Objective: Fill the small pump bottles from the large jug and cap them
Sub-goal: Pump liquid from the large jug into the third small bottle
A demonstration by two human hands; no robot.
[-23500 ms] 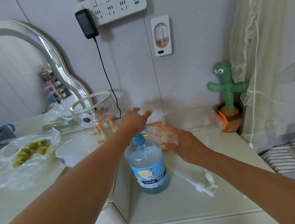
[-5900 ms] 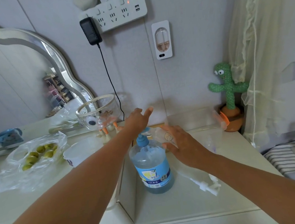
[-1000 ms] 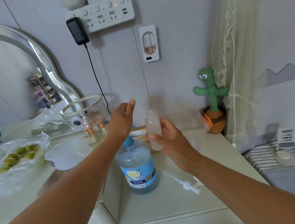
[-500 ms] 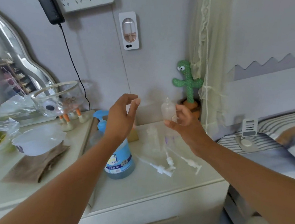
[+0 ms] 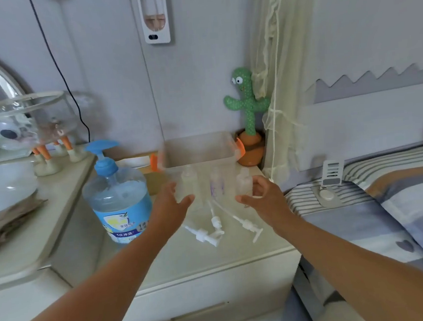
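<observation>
Jug (image 5: 118, 201) stands left of the relaxed, empty left hand (image 5: 169, 207); right hand (image 5: 263, 200) grips 1 small bottle (image 5: 243, 183); 3 pump caps (image 5: 204, 235) lie between both.

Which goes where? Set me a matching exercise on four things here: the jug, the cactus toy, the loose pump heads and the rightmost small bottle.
1 large jug
2 cactus toy
3 pump heads
4 rightmost small bottle

a lying loose on the cabinet top
b gripped by the right hand
c in the corner by the curtain
d standing, blue pump fitted

Pairs: 1-d, 2-c, 3-a, 4-b.
</observation>
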